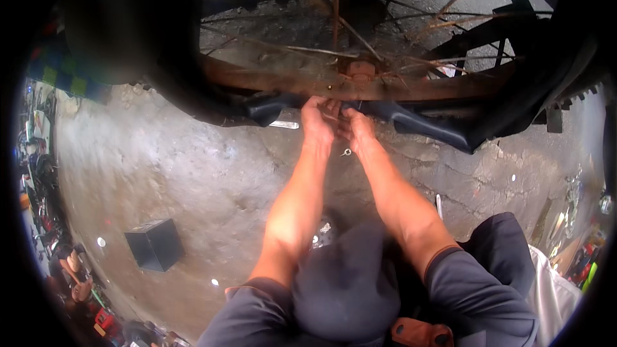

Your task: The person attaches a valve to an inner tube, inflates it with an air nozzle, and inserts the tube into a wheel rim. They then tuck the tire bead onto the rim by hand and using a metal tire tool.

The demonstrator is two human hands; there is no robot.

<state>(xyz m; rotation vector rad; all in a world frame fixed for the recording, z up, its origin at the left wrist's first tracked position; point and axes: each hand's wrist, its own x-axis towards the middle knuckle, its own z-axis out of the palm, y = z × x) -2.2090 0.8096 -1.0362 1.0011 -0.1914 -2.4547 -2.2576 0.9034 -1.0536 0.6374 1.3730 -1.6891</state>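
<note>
Left hand (319,121) and right hand (360,130) reach the tube (429,130) along the rim (267,77)'s lower edge, likely to steady its slack, though whether either grasps it I cannot tell

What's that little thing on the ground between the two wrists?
In the head view, a small metal piece with a ring-shaped end lies on the ground between the left wrist and right wrist.
</note>
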